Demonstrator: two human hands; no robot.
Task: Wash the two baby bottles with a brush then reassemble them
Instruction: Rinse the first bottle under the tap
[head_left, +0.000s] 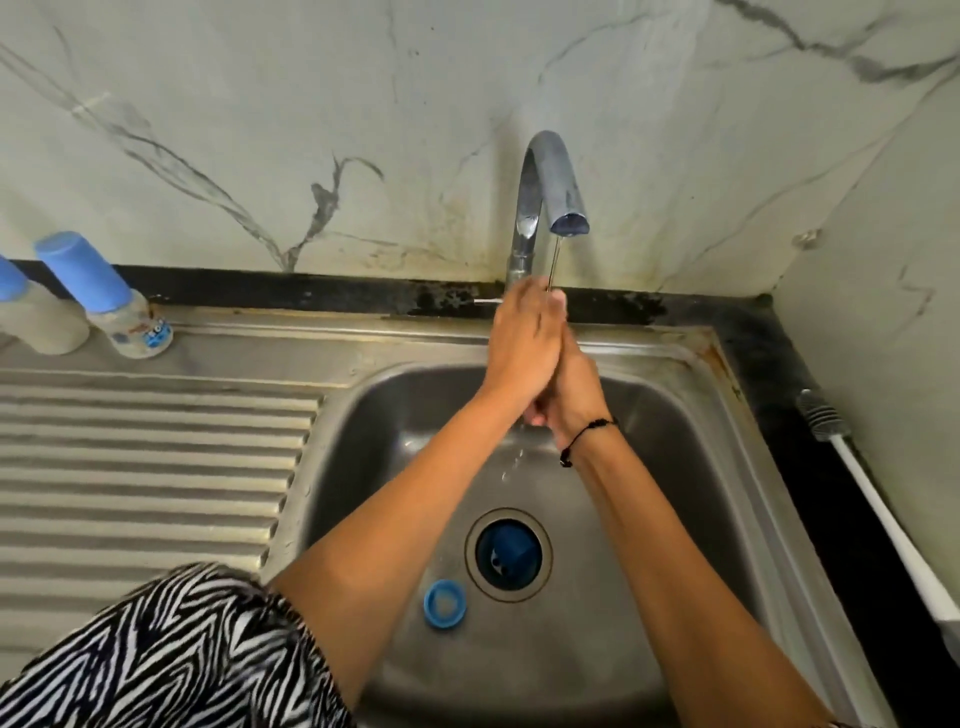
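Observation:
My left hand (522, 348) and my right hand (574, 397) are pressed together over the sink basin (649, 467), under a thin stream from the tap (550, 176). The left lies on top of the right. Something pale shows at the fingertips, and I cannot tell whether anything sits between the palms. Two baby bottles with blue caps stand at the back left of the drainboard, one (111, 301) in full view and the other (31, 317) cut off by the frame edge. A brush (883, 519) with a grey head and white handle lies on the dark counter to the right.
A small blue ring (444, 604) lies on the basin floor beside the drain (508, 553), which holds a blue strainer. The ribbed drainboard (145, 467) spreads to the left. A marble wall runs behind and to the right. A zebra-print sleeve (171, 654) covers my left upper arm.

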